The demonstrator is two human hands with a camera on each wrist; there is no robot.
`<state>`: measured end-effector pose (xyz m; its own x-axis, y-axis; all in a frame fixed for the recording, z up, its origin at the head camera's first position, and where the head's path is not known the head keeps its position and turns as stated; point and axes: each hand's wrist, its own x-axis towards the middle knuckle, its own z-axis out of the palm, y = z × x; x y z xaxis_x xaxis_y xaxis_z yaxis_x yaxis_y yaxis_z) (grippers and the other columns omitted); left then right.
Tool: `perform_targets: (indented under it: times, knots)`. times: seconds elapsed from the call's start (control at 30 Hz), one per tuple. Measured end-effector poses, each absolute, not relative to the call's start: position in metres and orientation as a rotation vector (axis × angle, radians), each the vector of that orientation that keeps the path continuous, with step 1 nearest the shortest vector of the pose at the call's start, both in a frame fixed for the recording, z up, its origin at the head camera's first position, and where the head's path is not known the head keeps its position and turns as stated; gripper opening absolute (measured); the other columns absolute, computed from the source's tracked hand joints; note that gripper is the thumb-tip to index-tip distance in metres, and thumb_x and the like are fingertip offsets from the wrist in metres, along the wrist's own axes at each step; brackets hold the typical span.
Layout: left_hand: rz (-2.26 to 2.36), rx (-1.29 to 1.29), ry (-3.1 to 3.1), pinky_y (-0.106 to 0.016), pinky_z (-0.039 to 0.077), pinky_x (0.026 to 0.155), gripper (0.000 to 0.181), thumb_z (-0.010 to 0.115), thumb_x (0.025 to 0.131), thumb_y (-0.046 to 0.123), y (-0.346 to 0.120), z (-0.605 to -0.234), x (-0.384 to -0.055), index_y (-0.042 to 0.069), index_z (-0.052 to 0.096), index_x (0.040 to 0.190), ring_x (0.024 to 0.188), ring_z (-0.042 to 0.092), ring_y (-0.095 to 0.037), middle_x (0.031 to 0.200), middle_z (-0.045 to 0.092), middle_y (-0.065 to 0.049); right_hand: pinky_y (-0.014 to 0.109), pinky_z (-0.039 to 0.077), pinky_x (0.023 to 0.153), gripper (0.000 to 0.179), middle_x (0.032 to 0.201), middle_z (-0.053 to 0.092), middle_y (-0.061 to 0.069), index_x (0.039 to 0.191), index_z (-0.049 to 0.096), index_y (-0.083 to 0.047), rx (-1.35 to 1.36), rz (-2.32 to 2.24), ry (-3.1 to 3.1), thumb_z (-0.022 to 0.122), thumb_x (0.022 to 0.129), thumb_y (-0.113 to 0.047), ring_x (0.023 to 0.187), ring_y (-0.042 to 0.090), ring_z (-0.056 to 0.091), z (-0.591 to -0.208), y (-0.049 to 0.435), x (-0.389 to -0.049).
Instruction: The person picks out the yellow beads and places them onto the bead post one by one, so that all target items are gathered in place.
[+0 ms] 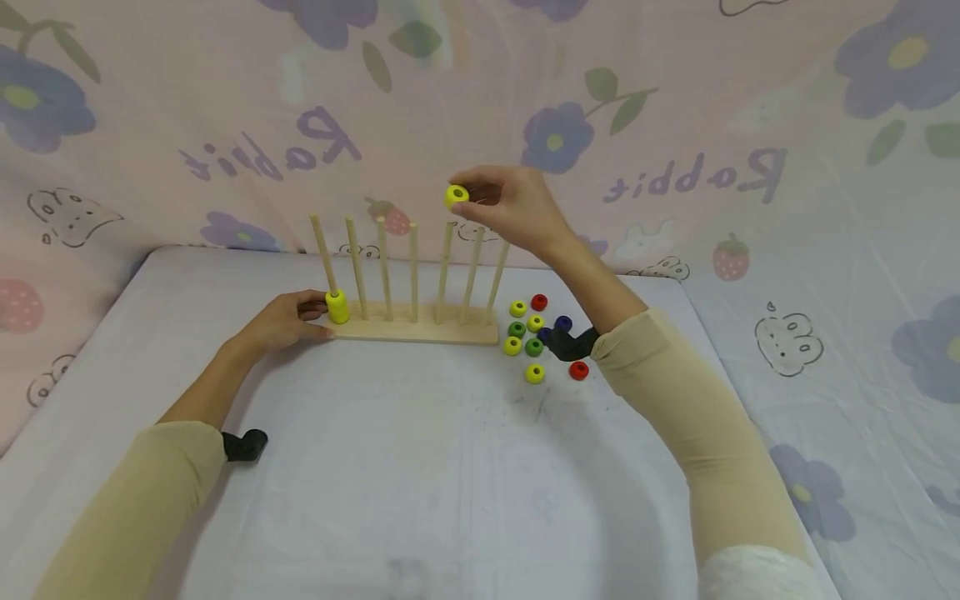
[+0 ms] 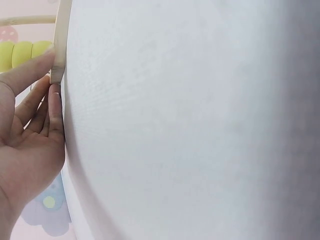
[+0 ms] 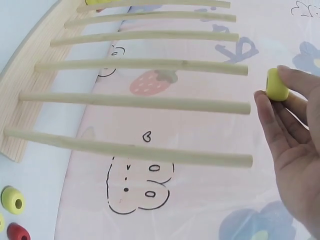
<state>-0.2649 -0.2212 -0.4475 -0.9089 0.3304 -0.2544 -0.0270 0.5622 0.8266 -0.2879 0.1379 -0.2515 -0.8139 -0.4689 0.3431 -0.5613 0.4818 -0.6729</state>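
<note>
Up above the pegs, my right hand [image 1: 517,204] pinches a yellow bead [image 1: 457,197] between thumb and fingertips. The bead's hole shows, and in the right wrist view the same bead [image 3: 277,85] is off the peg tips. My left hand [image 1: 288,321] grips the left end of a wooden peg rack [image 1: 416,333], thumb in front and fingers behind. The rack's several upright pegs stand in one row. On its leftmost peg sits a stack of yellow beads [image 1: 337,307]; three of them [image 2: 22,54] show in the left wrist view.
Loose beads lie on the white table [image 1: 375,467] right of the rack: yellow ones [image 1: 535,373], red ones [image 1: 579,370], green ones [image 1: 534,347] and blue ones [image 1: 563,323]. A patterned cloth [image 1: 480,100] hangs behind the table. Black wrist mounts [image 1: 246,446] show at both cuffs.
</note>
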Motion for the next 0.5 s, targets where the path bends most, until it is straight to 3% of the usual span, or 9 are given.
perform_targets:
  times: [0.5]
  knots:
    - [1.268,0.256,2.436,-0.048,0.033,0.117,0.076,0.076,0.088,0.013,-0.221,-0.444,-0.262,-0.005,0.034,0.149,0.137,0.04,-0.04,0.148,0.042,-0.026,0.021,0.058,0.08,0.028,0.106,0.073,0.0,0.116,0.073,-0.007,1.024,1.24,-2.604,0.076,0.089,-0.018,0.088,0.005,0.07,-0.25,0.101,-0.293]
